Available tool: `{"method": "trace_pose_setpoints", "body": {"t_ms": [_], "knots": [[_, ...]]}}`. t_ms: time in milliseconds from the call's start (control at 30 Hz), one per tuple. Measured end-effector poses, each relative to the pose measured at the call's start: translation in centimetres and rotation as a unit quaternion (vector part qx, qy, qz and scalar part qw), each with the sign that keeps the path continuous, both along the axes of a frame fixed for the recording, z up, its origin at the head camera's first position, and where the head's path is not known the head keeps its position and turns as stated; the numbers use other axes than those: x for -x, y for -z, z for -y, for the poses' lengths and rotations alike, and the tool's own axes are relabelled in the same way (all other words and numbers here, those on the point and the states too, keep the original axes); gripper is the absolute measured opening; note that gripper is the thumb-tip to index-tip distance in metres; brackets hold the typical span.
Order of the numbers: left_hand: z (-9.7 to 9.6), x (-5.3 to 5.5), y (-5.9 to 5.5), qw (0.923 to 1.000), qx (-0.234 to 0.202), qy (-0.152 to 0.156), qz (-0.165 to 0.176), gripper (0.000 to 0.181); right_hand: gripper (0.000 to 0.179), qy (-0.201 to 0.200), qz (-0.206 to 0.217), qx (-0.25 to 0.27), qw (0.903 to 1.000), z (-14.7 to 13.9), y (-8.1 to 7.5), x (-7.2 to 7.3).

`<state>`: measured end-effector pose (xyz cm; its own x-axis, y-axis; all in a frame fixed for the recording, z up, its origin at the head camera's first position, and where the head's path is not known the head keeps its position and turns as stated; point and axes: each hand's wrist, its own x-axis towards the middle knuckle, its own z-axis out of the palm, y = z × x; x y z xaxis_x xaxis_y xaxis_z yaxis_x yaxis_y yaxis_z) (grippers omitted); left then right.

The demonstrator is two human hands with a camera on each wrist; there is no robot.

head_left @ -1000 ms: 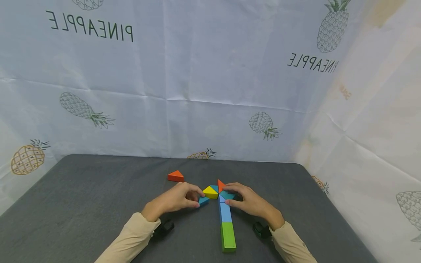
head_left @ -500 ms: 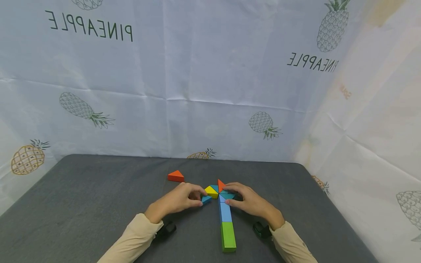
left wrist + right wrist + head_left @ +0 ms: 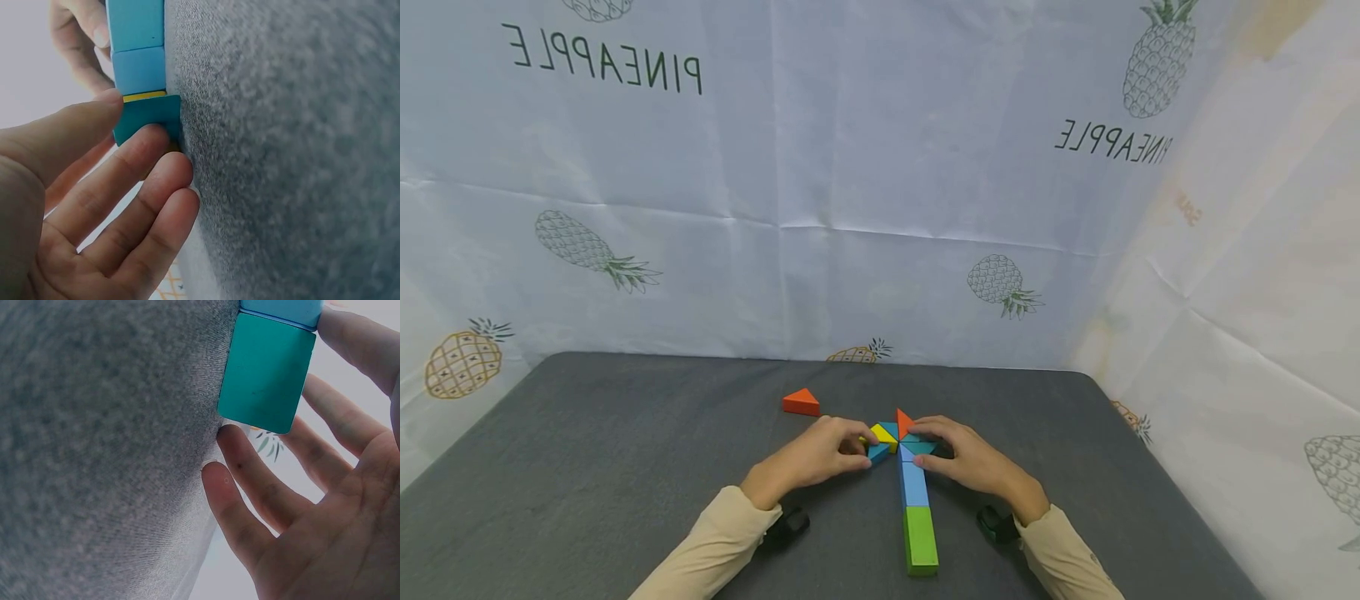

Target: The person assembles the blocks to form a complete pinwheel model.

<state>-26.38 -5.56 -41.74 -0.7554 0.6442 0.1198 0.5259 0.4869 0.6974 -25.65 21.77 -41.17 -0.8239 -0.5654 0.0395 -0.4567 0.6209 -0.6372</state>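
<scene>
On the dark table, my left hand [image 3: 820, 452] pinches a blue triangular block [image 3: 877, 453] between thumb and fingers, right beside a yellow triangular block [image 3: 884, 434]. In the left wrist view the pinched block's teal-looking face [image 3: 145, 119] stands close to a light blue block [image 3: 140, 70]. My right hand [image 3: 972, 455] spans a fan of triangular blocks. Its thumb is at the light blue triangle [image 3: 906, 453], its forefinger at the upright-pointing orange triangle [image 3: 903, 424]. Teal triangles [image 3: 922, 448] lie between them, partly hidden by the fingers.
A light blue block [image 3: 914, 485] and a green block [image 3: 921, 537] run in a straight line from the fan toward me. One loose orange triangular block [image 3: 801, 402] lies behind my left hand. A pineapple-printed cloth [image 3: 880, 167] hangs behind the table.
My left hand has slid the blue triangular block to the right and slightly away from me, up against the yellow one. My right hand stays in place.
</scene>
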Motion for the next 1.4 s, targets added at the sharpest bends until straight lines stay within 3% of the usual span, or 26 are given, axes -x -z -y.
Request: {"method": "trace_pose_setpoints", "body": {"t_ms": [933,1400], "knots": [[-1.1,-0.3,-0.7,0.9998,0.016,-0.013,0.006,0.027,0.051,-0.005,0.001,0.0,1.0,0.0,-0.1,0.0],[0.4,-0.6,-1.9,0.998,0.004,-0.048,-0.041,0.03,0.051,-0.006,-0.007,0.0,1.0,0.0,0.1,0.0]]}}
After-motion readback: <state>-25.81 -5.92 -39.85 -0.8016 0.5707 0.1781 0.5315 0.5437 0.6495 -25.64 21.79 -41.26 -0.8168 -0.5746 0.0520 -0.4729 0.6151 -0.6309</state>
